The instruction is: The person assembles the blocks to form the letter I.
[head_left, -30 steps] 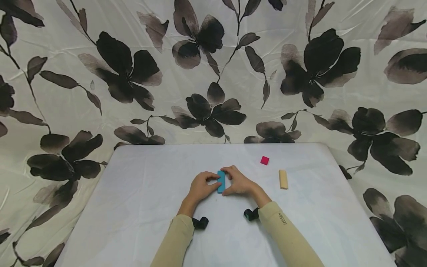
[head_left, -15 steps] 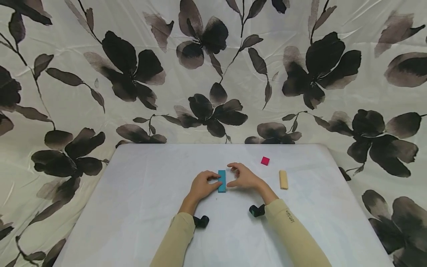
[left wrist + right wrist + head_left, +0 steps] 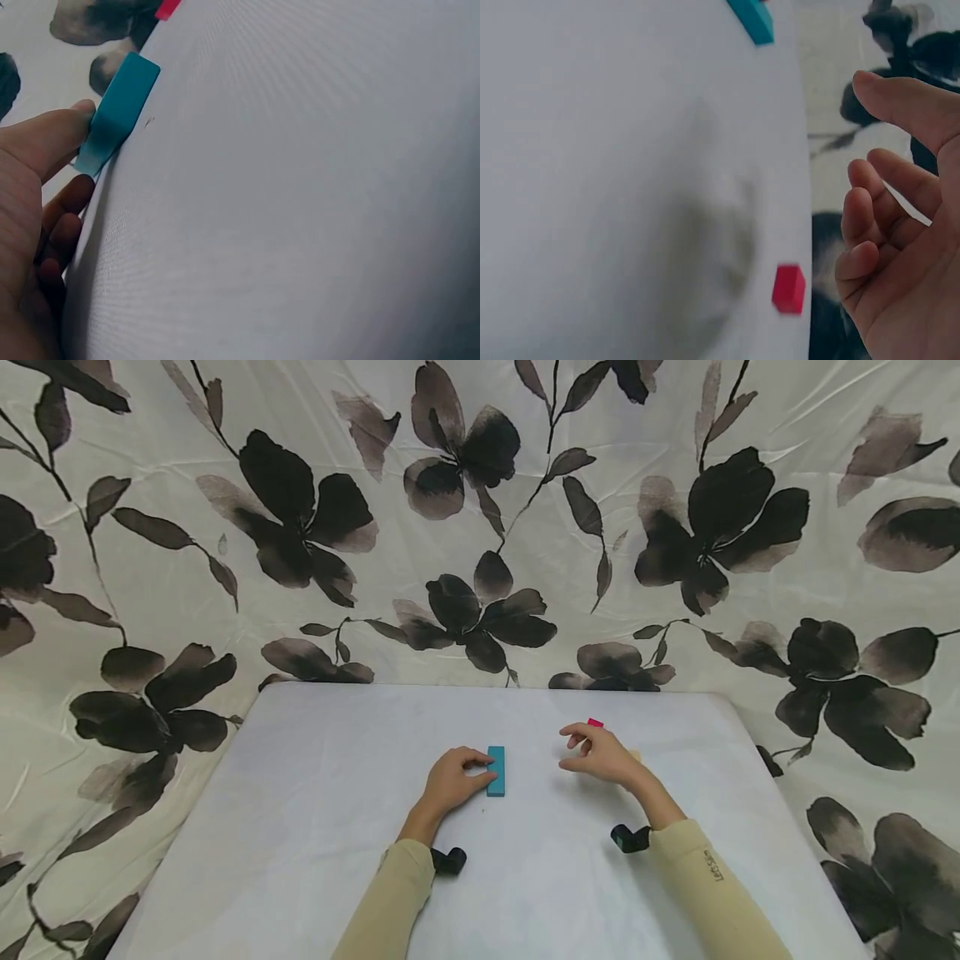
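A blue rectangular block rests on the white table, its long side running away from me. My left hand holds it by its left side, thumb and index fingertips on it. In the left wrist view the thumb lies against the blue block. Over the table to the right, my right hand hangs with loosely curved fingers and nothing in them. Just behind that hand is a red block, partly covered; the right wrist view has the red block in full.
A pale wooden block is almost wholly hidden by my right hand. The white table ends at a straight back edge, with a flower-printed cloth hanging behind it.
My right hand has let go of the blue block and moved right, now covering much of the red and wooden blocks. The left hand has stayed at the blue block.
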Demonstrator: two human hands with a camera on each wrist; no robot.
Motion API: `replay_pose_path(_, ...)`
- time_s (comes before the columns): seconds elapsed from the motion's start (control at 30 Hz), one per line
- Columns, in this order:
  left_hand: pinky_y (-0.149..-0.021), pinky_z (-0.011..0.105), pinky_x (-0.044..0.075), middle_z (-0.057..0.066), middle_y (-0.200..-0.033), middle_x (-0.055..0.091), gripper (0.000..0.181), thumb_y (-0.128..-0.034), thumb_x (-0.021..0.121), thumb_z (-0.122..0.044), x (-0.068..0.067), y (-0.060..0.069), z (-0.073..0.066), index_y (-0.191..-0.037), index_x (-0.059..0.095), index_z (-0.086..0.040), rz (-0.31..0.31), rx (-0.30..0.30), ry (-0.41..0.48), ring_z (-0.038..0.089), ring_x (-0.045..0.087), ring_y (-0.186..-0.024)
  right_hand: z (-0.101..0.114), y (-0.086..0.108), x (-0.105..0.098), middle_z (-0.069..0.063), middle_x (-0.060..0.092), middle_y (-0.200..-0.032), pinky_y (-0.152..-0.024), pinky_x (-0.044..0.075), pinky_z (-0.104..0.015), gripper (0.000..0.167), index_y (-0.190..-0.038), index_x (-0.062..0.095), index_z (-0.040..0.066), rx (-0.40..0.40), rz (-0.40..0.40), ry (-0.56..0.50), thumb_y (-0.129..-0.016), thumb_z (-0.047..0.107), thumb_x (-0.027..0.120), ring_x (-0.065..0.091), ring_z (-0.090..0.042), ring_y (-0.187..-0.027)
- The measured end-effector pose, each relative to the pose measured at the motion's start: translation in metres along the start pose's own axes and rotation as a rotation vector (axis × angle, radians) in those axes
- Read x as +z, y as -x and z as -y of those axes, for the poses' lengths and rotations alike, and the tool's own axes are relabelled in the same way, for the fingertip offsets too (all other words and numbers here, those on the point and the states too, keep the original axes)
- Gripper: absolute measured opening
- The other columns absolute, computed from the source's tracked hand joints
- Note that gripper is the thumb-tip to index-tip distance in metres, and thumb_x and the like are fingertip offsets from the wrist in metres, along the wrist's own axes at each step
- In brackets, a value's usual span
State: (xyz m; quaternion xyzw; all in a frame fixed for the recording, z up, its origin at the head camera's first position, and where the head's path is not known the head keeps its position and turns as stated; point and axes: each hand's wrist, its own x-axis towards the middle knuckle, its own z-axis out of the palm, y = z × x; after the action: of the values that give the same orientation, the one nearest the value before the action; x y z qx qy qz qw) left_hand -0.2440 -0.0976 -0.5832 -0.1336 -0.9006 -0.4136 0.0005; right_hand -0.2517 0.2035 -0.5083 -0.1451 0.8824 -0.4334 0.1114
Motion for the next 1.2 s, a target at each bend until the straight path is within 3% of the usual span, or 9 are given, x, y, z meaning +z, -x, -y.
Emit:
replay_pose_path(0.27,-0.082,0.034,0.046,-0.008,-0.099,0.065,0.025,-0.0812,0.080,-0.034,0.000,0.001,0.000,-0.104,0.076,-0.023,-0.015,-0.008,0.001,0.013,0.054,-0.089,-0.026,0.031,-0.039,-0.017,0.058,-0.106,-0.071,0.044,-0.036,0.055,-0.129,0.056,0.000,0.101,-0.060,0.082,-0.082,0.018,0.079,0.051,-0.024,-0.084)
replay_pose_path(0.47,-0.082,0.034,0.046,-0.008,-0.100,0.066,0.025,-0.0824,0.079,-0.034,0.001,0.000,0.000,-0.105,0.076,-0.023,-0.004,0.001,-0.003,0.012,0.054,-0.090,-0.048,0.052,-0.056,-0.016,0.056,-0.105,-0.070,0.046,-0.034,0.056,-0.130,0.055,-0.002,0.149,-0.115,0.105,-0.083,0.017,0.078,0.050,-0.026,-0.088)
replay_pose_path(0.83,-0.083,0.034,0.046,-0.009,-0.102,0.066,0.026,-0.0817,0.079,-0.034,0.001,0.000,0.000,-0.105,0.076,-0.023,0.002,0.014,0.028,0.011,0.056,-0.092,-0.084,0.068,-0.059,-0.013,0.055,-0.104,-0.075,0.044,-0.036,0.065,-0.131,0.053,-0.003,0.197,-0.159,0.078,-0.079,0.021,0.082,0.049,-0.026,-0.089)
replay_pose_path(1.2,-0.083,0.034,0.046,-0.008,-0.102,0.067,0.026,-0.0817,0.079,-0.033,0.000,0.002,0.000,-0.105,0.076,-0.023,-0.001,0.013,0.032,0.012,0.057,-0.093,-0.098,0.070,-0.053,-0.014,0.055,-0.106,-0.072,0.043,-0.031,0.073,-0.136,0.048,-0.003,0.220,-0.146,0.027,-0.077,0.020,0.084,0.048,-0.025,-0.088)
